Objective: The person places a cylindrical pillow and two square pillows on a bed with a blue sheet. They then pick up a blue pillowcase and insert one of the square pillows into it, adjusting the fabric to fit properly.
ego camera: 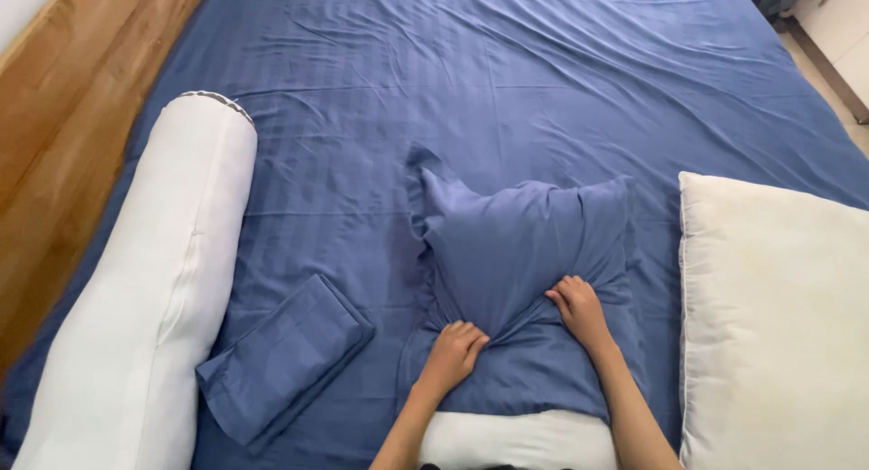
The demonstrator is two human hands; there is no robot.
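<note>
Head view: L hand (455,348) & R hand (576,309) both clenched, bunching blue pillowcase (516,244) over white pillow (516,438).

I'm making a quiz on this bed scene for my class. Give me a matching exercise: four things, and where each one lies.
1 bolster
2 folded blue cloth
3 bare white pillow
4 blue pillowcase

a under both hands
b far right
c along the left edge
d between bolster and hands

Pairs: 1-c, 2-d, 3-b, 4-a. The left hand and right hand grip the pillowcase.
</note>
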